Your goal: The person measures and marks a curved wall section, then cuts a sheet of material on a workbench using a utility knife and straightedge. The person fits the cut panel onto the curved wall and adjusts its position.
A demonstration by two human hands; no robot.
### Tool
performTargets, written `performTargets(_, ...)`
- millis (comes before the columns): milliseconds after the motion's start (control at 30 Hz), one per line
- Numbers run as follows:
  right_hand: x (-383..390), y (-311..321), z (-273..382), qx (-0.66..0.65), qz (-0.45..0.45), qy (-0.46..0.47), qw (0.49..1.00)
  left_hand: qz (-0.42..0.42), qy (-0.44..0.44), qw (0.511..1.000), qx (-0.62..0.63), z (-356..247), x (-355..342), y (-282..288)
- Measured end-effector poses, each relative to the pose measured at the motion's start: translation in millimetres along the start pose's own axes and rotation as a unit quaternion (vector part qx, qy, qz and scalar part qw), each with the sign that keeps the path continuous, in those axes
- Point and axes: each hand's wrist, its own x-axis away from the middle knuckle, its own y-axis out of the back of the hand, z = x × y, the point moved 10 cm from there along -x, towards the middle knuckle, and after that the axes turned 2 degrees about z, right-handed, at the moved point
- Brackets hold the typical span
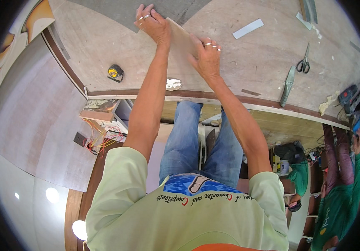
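A thin tan board (181,41) is between my two hands, over the far part of the pale wooden worktop. My left hand (154,26) is closed on its far left edge, beside a dark grey sheet (113,11) that lies flat on the worktop. Nearer to me, my right hand (208,58) has its fingers and thumb closed at the board's right edge. Both hands wear rings. The board's underside is hidden, so I cannot tell whether it rests on the worktop.
A yellow and black tape measure (115,72) lies left; a white-smeared piece (173,84) lies near the front edge. On the right are a white strip (248,29), black scissors (304,62), a utility knife (288,86) and a power drill (347,95). People in green work at lower right.
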Motion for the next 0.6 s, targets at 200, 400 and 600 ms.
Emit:
performTargets(200,-1.1,1.8,0.8,-0.004,-0.005,0.006,1.000,0.002,-0.008,1.000,0.010,-9.1,-1.7,0.7)
performTargets(400,-0.8,0.1,-0.1,0.006,0.006,0.004,1.000,-0.004,-0.002,1.000,0.014,-10.4,-2.2,1.5)
performTargets(600,-0.7,-1.2,-0.7,0.011,0.013,-0.004,1.000,-0.003,0.009,0.999,0.034,-8.8,-2.7,0.6)
